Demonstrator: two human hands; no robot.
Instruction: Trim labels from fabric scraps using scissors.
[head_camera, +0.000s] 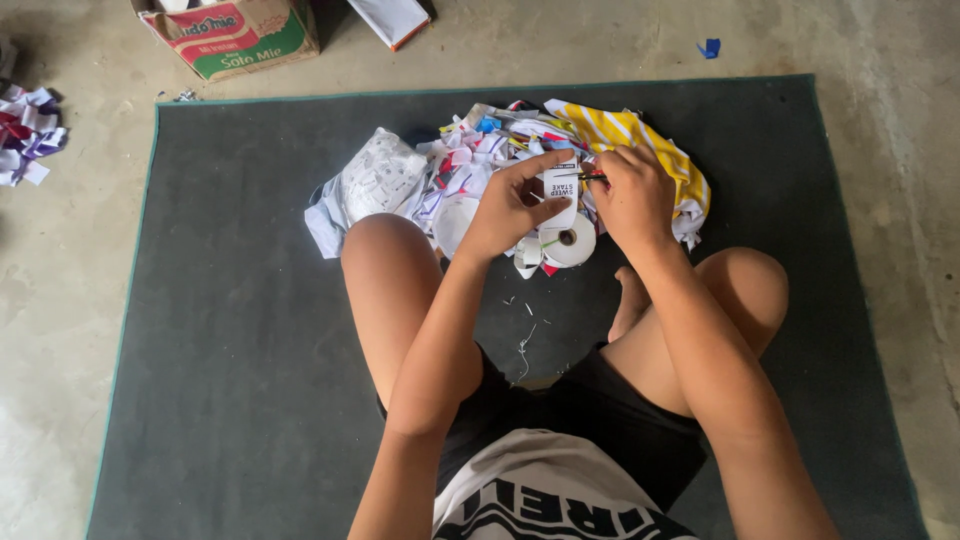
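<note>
While the person sits cross-legged on a dark grey floor mat (250, 350), the left hand (510, 205) pinches a small white woven label with dark print (561, 190) between thumb and fingertips, closed firmly on its lower edge. The right hand (632, 195) is curled shut around a thin tool with a yellowish tip (592, 177) that meets the label at its upper right corner; what kind of tool it is cannot be told, since the fingers hide most of it.

Just below the pinch lies a white roll of label tape (574, 243), and behind both hands spreads a heap of cut white and coloured label scraps (470, 150), with a yellow-and-white striped cloth (625, 130) beyond the right hand and a clear bag of white pieces (378, 178) off to the left of the grip.

As a judgement: the tool tip works very close to the left thumb and forefinger, so a slip could nick a fingertip. The label is held only by one edge; a tug could twist it and spoil the cut line. Dropped, it would be lost among the scraps beneath.
</note>
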